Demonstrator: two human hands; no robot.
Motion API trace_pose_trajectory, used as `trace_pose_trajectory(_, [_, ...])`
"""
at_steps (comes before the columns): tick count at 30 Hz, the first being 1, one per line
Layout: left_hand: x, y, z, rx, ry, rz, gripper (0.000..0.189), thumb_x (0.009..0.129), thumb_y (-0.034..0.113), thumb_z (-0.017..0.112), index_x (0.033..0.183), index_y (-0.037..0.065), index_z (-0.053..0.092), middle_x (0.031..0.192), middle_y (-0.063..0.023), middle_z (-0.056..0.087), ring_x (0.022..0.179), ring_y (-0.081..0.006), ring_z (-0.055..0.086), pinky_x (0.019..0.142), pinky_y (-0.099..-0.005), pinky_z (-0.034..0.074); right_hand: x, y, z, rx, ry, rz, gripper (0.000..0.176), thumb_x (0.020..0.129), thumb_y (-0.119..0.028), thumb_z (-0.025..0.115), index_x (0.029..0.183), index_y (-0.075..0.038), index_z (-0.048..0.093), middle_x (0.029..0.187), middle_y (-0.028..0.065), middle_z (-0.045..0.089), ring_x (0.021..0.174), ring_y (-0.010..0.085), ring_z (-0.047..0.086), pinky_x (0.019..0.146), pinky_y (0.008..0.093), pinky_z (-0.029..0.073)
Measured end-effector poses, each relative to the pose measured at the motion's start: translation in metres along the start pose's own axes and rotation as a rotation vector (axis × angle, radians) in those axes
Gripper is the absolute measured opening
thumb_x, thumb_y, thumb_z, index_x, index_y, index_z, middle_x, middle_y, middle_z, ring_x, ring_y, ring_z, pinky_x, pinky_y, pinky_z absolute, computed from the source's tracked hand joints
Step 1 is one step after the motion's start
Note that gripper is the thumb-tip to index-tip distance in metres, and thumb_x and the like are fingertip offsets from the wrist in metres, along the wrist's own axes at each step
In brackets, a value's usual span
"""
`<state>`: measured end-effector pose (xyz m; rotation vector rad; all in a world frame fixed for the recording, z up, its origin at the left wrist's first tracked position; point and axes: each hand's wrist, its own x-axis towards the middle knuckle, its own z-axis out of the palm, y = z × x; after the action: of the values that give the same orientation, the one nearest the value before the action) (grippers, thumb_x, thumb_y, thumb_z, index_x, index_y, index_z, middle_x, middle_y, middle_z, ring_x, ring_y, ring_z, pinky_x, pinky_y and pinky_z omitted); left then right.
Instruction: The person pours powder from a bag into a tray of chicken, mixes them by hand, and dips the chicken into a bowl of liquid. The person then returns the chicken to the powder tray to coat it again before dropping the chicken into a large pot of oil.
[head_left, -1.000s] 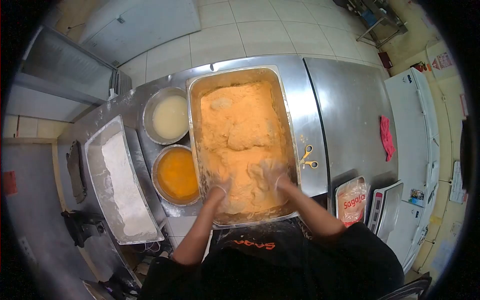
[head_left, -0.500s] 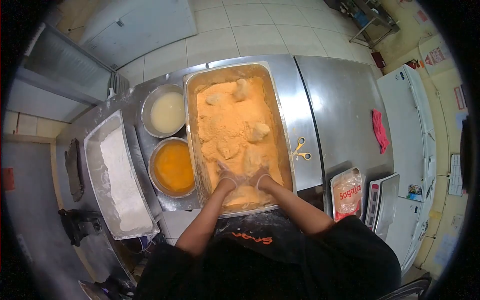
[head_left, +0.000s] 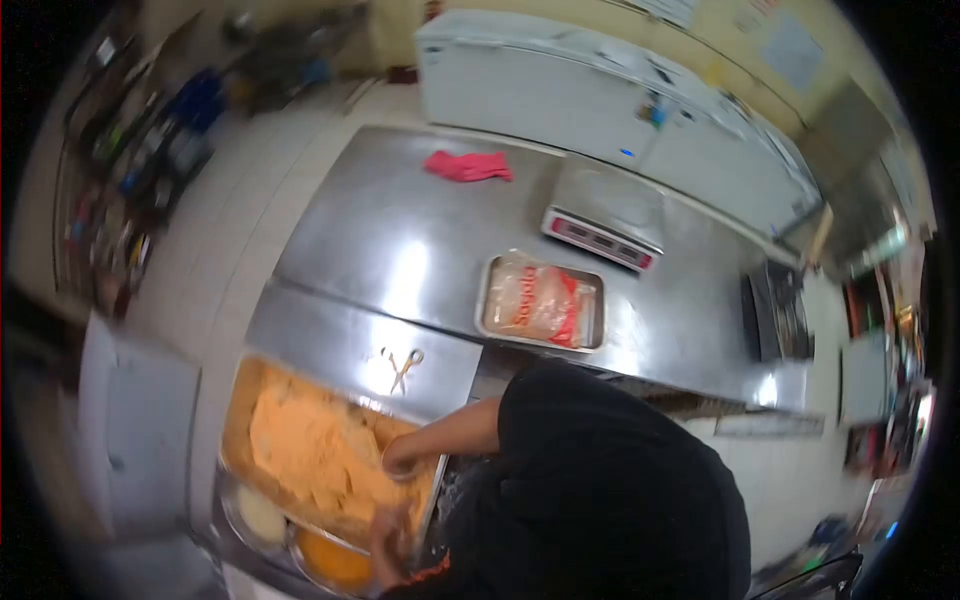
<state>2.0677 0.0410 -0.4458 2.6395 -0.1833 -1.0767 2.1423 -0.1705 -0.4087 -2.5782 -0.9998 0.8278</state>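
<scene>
A large metal tray (head_left: 232, 452) holds orange breading (head_left: 300, 435) in the lower left of the head view. My right hand (head_left: 400, 456) reaches into the breading near the tray's front corner, its fingers mostly hidden and blurred. Close by, my left hand (head_left: 391, 527) is at the tray's near side, over or in the breading. Motion smears its fingers, so I cannot see what either hand holds. Beside the tray sit a bowl of orange liquid (head_left: 335, 562) and a bowl of pale liquid (head_left: 258, 520).
Yellow-handled scissors (head_left: 400, 370) lie on the steel table (head_left: 345, 235). Farther right are a small tray with a red-lettered plastic bag (head_left: 540, 300), a scale (head_left: 605, 215) and a pink cloth (head_left: 468, 166). White chest freezers (head_left: 540, 85) stand along the wall.
My head has turned sharply right, so the breading tray now appears lower left and the view is blurred. The pale lumps seen in the breading before are no longer distinct.
</scene>
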Motion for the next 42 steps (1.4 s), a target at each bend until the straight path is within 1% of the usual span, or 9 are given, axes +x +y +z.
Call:
trace_pose_trajectory(13, [0.034, 0.055, -0.114, 0.317, 0.043, 0.185, 0.056, 0.080, 0.043, 0.056, 0.114, -0.001, 0.063, 0.122, -0.0232, 0.060, 0.114, -0.0375, 0.057, 0.101, -0.0444, 0.042, -0.021, 0.034, -0.050, 0.118, 0.415, -0.302, 0.014, 0.068, -0.018, 0.080, 0.079, -0.011, 0.075, 0.087, 0.0103, 0.071, 0.081, 0.0222, 0.066, 0.067, 0.0375, 0.054])
trace_pose_trajectory(24, [-0.070, 0.035, -0.083, 0.274, 0.010, -0.040, 0.033, 0.083, 0.024, 0.054, 0.105, 0.007, 0.072, 0.113, -0.0192, 0.068, 0.104, -0.0385, 0.063, 0.097, -0.0479, 0.044, -0.034, -0.020, -0.101, -0.209, -0.198, 0.082, 0.016, 0.061, -0.015, 0.082, 0.075, -0.010, 0.077, 0.083, 0.0127, 0.073, 0.084, 0.0250, 0.071, 0.065, 0.0362, 0.055])
trace_pose_trajectory(25, [-0.067, 0.033, -0.073, 0.250, 0.014, -0.054, 0.033, 0.082, 0.023, 0.055, 0.106, 0.005, 0.071, 0.113, -0.0203, 0.067, 0.105, -0.0380, 0.063, 0.097, -0.0474, 0.045, -0.028, -0.019, -0.114, -0.501, -0.445, -0.008, 0.028, 0.059, -0.017, 0.085, 0.085, -0.009, 0.077, 0.092, 0.0133, 0.073, 0.094, 0.0239, 0.070, 0.079, 0.0408, 0.055])
trace_pose_trajectory(29, [-0.039, 0.022, -0.006, 0.022, 0.181, -0.038, 0.035, 0.081, 0.021, 0.060, 0.109, 0.001, 0.066, 0.111, -0.0248, 0.065, 0.107, -0.0362, 0.061, 0.094, -0.0456, 0.046, -0.036, -0.041, -0.049, 0.053, -0.016, 0.451, 0.071, 0.069, -0.039, 0.080, 0.124, -0.001, 0.058, 0.128, 0.0220, 0.059, 0.121, 0.0307, 0.057, 0.103, 0.0430, 0.042])
trace_pose_trajectory(34, [-0.075, 0.050, -0.067, -0.263, 0.141, -0.043, 0.045, 0.082, 0.020, 0.065, 0.119, -0.005, 0.059, 0.109, -0.0295, 0.063, 0.112, -0.0302, 0.059, 0.093, -0.0407, 0.046, -0.055, -0.029, -0.141, 0.367, -0.476, -0.026, 0.099, 0.078, -0.051, 0.072, 0.149, 0.002, 0.028, 0.145, 0.0281, 0.042, 0.135, 0.0384, 0.042, 0.111, 0.0400, 0.035])
trace_pose_trajectory(35, [-0.077, 0.046, -0.086, -0.308, 0.100, -0.046, 0.047, 0.083, 0.020, 0.066, 0.122, -0.006, 0.058, 0.109, -0.0303, 0.063, 0.113, -0.0285, 0.059, 0.093, -0.0393, 0.046, -0.064, -0.036, -0.160, 0.421, -0.278, 0.003, 0.098, 0.079, -0.054, 0.070, 0.148, 0.002, 0.029, 0.144, 0.0279, 0.043, 0.135, 0.0385, 0.041, 0.111, 0.0399, 0.035])
trace_pose_trajectory(38, [-0.046, 0.017, -0.058, -1.049, 0.721, -0.280, 0.042, 0.088, 0.029, 0.067, 0.117, -0.001, 0.061, 0.109, -0.0160, 0.069, 0.084, -0.0321, 0.063, 0.078, -0.0454, 0.050, -0.035, -0.022, -0.152, 0.467, 0.260, 0.304, 0.098, 0.082, -0.063, 0.062, 0.148, 0.002, 0.030, 0.145, 0.0276, 0.042, 0.137, 0.0381, 0.040, 0.112, 0.0399, 0.033])
trace_pose_trajectory(40, [0.014, 0.014, -0.057, -1.076, 1.033, -0.512, 0.043, 0.092, 0.033, 0.063, 0.120, 0.000, 0.060, 0.112, -0.0137, 0.067, 0.091, -0.0298, 0.063, 0.077, -0.0442, 0.051, 0.003, -0.014, -0.147, 0.593, 0.438, 0.487, 0.100, 0.083, -0.068, 0.058, 0.148, 0.004, 0.030, 0.147, 0.0276, 0.039, 0.137, 0.0376, 0.039, 0.113, 0.0397, 0.032])
trace_pose_trajectory(42, [0.080, 0.005, -0.079, -1.022, 0.814, -0.743, 0.054, 0.093, 0.040, 0.058, 0.129, 0.000, 0.054, 0.124, -0.0138, 0.059, 0.105, -0.0280, 0.058, 0.083, -0.0412, 0.049, 0.036, -0.012, -0.147, 0.884, 0.438, 0.590, 0.102, 0.084, -0.070, 0.055, 0.148, 0.005, 0.030, 0.150, 0.0278, 0.036, 0.139, 0.0373, 0.038, 0.113, 0.0393, 0.030])
